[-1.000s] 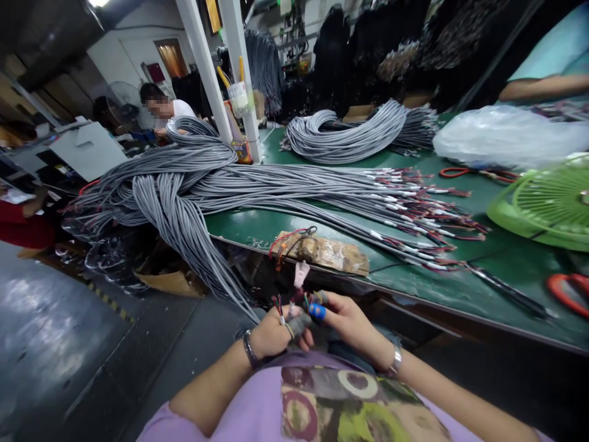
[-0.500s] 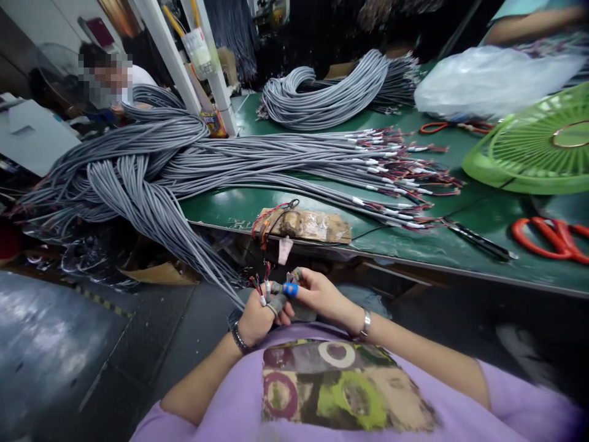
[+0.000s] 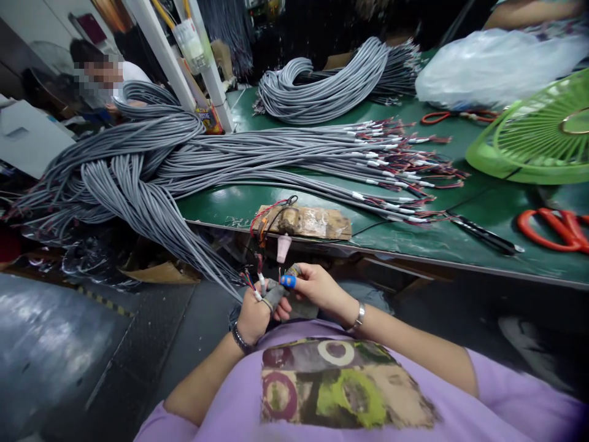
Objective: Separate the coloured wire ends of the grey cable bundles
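Observation:
Close to my body, my left hand (image 3: 257, 310) is closed around the ends of grey cables (image 3: 225, 282), whose white-sleeved tips and thin coloured wires (image 3: 249, 281) stick up above the fist. A grey finger cover (image 3: 273, 296) wraps its thumb. My right hand (image 3: 317, 285) pinches at the thin wires beside the left thumb, and blue tape (image 3: 288, 281) circles one of its digits. Just beyond both hands, a wooden block (image 3: 313, 222) with red and black leads (image 3: 271, 212) lies at the bench edge. The exact wire between my right fingertips is too small to make out.
A large bundle of grey cables (image 3: 257, 150) spreads over the green bench (image 3: 239, 212). To the right lie a black-handled tool (image 3: 485, 234), orange-handled scissors (image 3: 552, 228) and a green fan (image 3: 534, 138). A plastic bag (image 3: 488, 70) rests behind them. Another person (image 3: 129, 73) sits at far left.
My right hand has shifted slightly left and down, its fingers still pinched near the left thumb. The left hand keeps its hold on the cables. The view has tilted a little.

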`<action>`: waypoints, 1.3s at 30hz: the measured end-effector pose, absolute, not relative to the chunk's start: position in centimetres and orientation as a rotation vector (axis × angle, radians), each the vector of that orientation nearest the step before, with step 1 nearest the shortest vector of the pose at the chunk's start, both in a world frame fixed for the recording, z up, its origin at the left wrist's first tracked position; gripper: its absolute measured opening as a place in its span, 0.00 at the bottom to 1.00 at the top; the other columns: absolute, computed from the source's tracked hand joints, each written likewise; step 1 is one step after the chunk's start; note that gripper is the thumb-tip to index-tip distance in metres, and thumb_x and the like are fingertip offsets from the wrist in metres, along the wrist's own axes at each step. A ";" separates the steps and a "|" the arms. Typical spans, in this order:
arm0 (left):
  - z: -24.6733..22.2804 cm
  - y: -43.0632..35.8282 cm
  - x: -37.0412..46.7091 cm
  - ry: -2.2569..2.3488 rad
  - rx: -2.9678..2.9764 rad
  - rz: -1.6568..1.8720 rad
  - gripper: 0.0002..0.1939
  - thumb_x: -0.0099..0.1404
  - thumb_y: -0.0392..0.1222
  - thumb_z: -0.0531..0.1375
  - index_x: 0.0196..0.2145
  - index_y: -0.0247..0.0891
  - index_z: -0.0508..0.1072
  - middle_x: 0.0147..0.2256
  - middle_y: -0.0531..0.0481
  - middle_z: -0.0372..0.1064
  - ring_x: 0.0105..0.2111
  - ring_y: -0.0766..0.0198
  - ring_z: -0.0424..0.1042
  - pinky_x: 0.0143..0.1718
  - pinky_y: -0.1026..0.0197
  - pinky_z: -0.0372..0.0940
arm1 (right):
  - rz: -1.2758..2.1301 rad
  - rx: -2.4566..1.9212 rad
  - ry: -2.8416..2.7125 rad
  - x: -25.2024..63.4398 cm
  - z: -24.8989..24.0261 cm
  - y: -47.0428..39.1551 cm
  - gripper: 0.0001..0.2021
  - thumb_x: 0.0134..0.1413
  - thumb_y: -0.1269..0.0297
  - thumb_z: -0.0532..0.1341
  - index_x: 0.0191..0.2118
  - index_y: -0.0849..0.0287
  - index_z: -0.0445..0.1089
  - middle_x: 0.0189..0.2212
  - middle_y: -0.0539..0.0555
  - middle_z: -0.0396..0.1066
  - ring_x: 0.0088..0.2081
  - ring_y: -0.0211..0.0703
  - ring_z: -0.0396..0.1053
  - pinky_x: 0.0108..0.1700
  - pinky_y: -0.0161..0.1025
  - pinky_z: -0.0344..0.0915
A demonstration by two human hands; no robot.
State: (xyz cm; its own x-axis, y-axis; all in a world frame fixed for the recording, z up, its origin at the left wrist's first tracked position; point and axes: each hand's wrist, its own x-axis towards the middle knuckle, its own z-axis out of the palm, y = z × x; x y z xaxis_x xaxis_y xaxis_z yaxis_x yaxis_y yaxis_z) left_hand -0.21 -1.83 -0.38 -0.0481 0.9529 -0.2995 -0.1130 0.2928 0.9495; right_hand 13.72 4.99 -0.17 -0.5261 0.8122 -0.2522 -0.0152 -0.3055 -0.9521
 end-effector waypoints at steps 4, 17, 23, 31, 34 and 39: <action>-0.5 -1.8 0.2 1.225 0.753 1.233 0.19 0.57 0.56 0.61 0.26 0.35 0.67 0.19 0.50 0.72 0.15 0.68 0.68 0.14 0.70 0.58 | 1.937 -0.979 -1.227 13.9 -0.4 4.5 0.20 0.37 0.48 0.69 0.23 0.60 0.64 0.17 0.44 0.60 0.19 0.29 0.54 0.23 0.32 0.51; -1.0 -1.9 0.1 1.359 0.872 1.181 0.18 0.58 0.54 0.61 0.27 0.34 0.68 0.20 0.49 0.72 0.17 0.68 0.70 0.15 0.70 0.58 | 1.807 -0.978 -1.410 14.2 0.0 4.6 0.22 0.35 0.46 0.69 0.22 0.60 0.63 0.19 0.46 0.62 0.23 0.33 0.56 0.28 0.34 0.56; -0.9 -1.9 0.2 1.333 0.716 1.318 0.18 0.56 0.54 0.63 0.27 0.35 0.67 0.18 0.51 0.70 0.15 0.68 0.68 0.13 0.70 0.55 | 1.856 -0.904 -1.376 14.2 0.2 4.3 0.23 0.34 0.44 0.68 0.22 0.60 0.62 0.19 0.46 0.61 0.23 0.33 0.55 0.27 0.34 0.56; -0.8 -2.5 -0.4 1.323 0.973 1.067 0.16 0.56 0.51 0.64 0.29 0.34 0.69 0.21 0.49 0.72 0.18 0.67 0.71 0.16 0.69 0.59 | 1.893 -1.016 -1.316 14.1 -0.4 4.5 0.23 0.35 0.46 0.68 0.21 0.60 0.60 0.16 0.43 0.56 0.20 0.30 0.50 0.24 0.33 0.50; -0.8 -2.3 -0.3 1.378 0.974 0.934 0.14 0.53 0.47 0.66 0.28 0.34 0.69 0.19 0.51 0.71 0.16 0.68 0.69 0.15 0.70 0.57 | 1.848 -1.058 -1.379 14.0 -0.8 4.6 0.22 0.36 0.47 0.68 0.22 0.60 0.61 0.17 0.44 0.58 0.21 0.31 0.52 0.25 0.33 0.52; -1.2 -1.8 0.0 1.266 0.885 0.924 0.15 0.54 0.49 0.64 0.24 0.33 0.69 0.17 0.49 0.70 0.15 0.68 0.68 0.14 0.69 0.54 | 1.741 -1.057 -1.495 13.8 -1.2 5.0 0.20 0.38 0.48 0.68 0.22 0.60 0.62 0.19 0.46 0.61 0.23 0.33 0.55 0.26 0.33 0.54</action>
